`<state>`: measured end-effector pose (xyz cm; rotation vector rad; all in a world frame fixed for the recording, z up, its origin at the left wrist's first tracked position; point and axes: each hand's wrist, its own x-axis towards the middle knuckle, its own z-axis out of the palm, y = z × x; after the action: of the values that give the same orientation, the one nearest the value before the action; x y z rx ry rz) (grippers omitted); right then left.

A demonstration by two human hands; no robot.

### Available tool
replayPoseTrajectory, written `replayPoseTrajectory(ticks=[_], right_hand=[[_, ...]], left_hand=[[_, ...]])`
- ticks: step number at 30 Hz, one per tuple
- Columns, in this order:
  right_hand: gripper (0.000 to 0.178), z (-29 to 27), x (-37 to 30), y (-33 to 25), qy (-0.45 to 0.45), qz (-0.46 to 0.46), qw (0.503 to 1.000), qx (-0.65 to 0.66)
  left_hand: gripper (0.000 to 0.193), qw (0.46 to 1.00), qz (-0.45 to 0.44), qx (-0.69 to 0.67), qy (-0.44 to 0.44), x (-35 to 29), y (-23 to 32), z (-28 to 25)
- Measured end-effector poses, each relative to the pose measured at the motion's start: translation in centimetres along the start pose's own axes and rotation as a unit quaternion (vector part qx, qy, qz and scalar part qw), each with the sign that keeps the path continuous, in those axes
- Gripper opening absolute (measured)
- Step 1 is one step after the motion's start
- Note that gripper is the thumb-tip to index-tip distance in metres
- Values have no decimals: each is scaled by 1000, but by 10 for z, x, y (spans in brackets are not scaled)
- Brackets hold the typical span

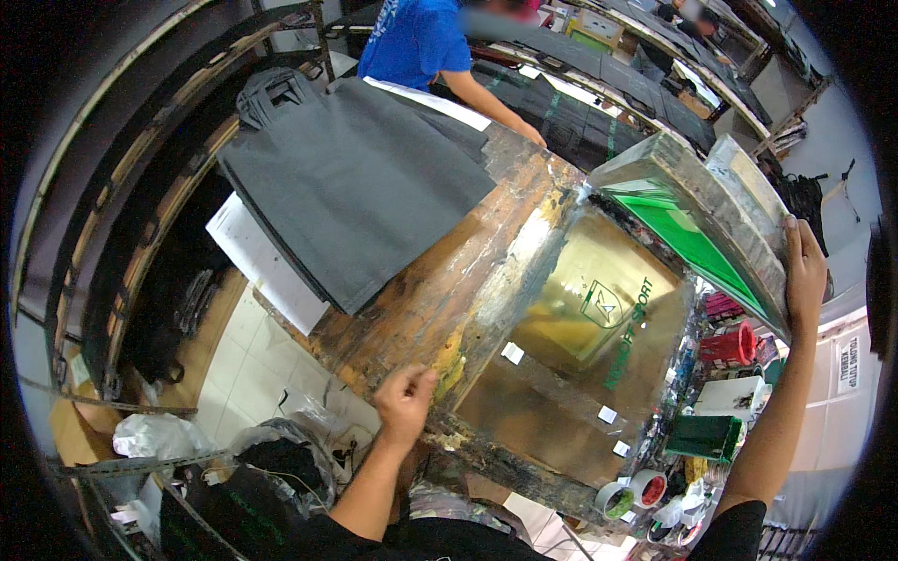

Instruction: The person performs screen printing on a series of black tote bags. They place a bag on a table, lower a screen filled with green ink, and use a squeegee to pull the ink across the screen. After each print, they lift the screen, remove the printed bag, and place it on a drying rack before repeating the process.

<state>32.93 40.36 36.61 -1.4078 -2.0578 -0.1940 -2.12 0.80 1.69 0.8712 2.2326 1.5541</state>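
Note:
My right hand (804,266) grips the raised outer edge of a screen-printing frame (687,182), its fingers wrapped over the rim. The frame tilts up from the table, and green mesh (687,238) shows on its underside. Below it lies a glossy, yellowish-brown printing bed (552,393) bearing a green emblem and lettering (608,307). Small white squares (512,352) are stuck on the bed. Curled into a loose fist, my left hand (405,404) is over the near left edge of the wooden table (412,304); nothing shows in it.
Dark grey flat bags (365,187) are stacked on the table's left part, over white sheets (262,252). A co-worker in a blue shirt (416,42) stands across the table. Tape rolls (615,500), a red container (728,344) and a green box (703,438) line the right side. Curved racks (122,178) stand left.

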Motion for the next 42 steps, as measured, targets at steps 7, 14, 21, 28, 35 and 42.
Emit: replayPoseTrajectory(ticks=[7,14,21,28,35,42], right_hand=[[45,-10,-2,-11,-15,-7,1000,-6],[51,-14,-4,-29,-11,-23,997,-68],[49,-15,-6,-28,23,-46,995,-86],[50,-18,-8,-38,29,-37,997,-65],[56,-23,-10,-34,24,-33,997,-70],[60,-24,-9,-35,22,-38,994,-100]], left_hand=[[58,919,253,282,105,143,26,-54],[76,895,153,419,-27,174,38,-62],[49,878,162,431,-132,193,73,-86],[22,837,228,488,-95,215,108,-95],[19,828,284,483,-11,242,149,-94],[9,708,435,505,-232,174,225,4]])
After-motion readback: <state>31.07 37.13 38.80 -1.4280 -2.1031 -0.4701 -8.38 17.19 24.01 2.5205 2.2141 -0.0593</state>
